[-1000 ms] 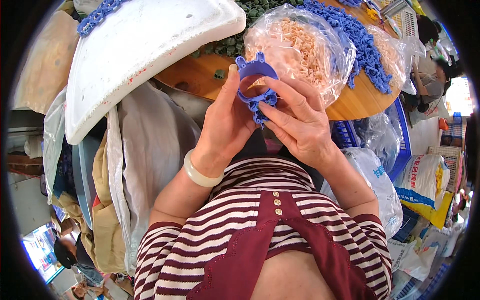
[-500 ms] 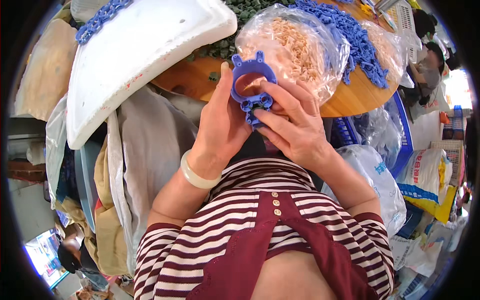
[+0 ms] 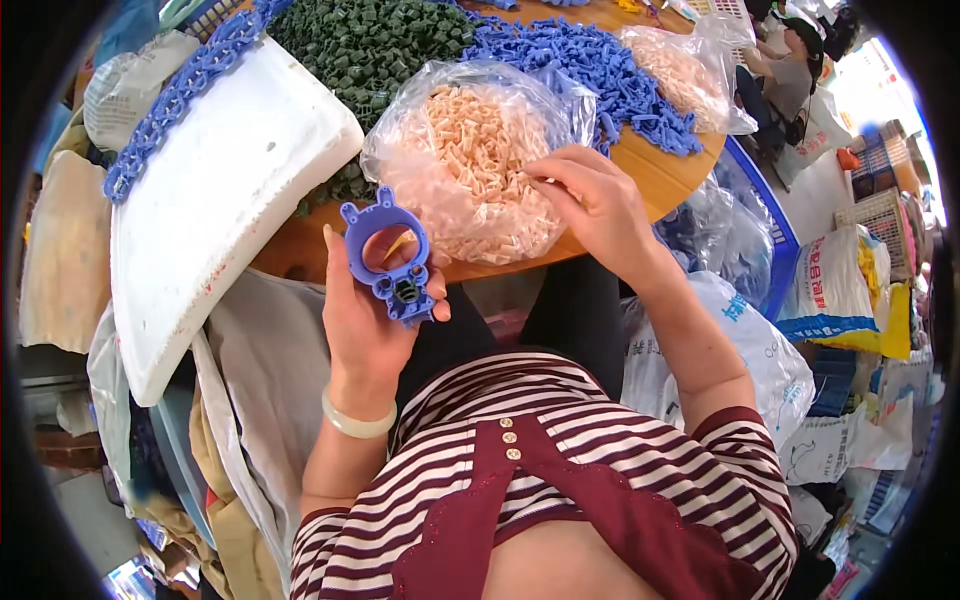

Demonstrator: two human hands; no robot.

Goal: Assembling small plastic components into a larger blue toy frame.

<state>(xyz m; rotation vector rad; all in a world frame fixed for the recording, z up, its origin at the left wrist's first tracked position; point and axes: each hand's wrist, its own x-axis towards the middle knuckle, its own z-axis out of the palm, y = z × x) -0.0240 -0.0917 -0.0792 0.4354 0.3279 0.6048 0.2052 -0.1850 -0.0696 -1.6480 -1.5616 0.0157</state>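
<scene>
My left hand [image 3: 362, 345] grips a blue plastic part [image 3: 375, 225] shaped as a ring with two short ears and a smaller body below. In that lower body sits a small dark green piece [image 3: 406, 290]. My right hand [image 3: 597, 208] is over the right side of an open clear plastic bag [image 3: 575, 105], beside its heap of small peach-coloured plastic pieces [image 3: 480, 150]. Its thumb and forefinger are drawn together at the heap's edge; what they hold, if anything, is too small to make out.
On the round wooden table [image 3: 665, 180] lie a dark green pile [image 3: 370, 50], a blue pile [image 3: 620, 90] and another peach-filled bag [image 3: 680, 70]. A white foam slab [image 3: 220, 190] carrying a blue chain of parts [image 3: 180, 110] slopes at left. Someone [image 3: 785, 75] sits at far right.
My right hand has left the blue part and moved right to the peach pieces. My left hand, still holding the part, has shifted left and lower. The whole view has tilted toward the table.
</scene>
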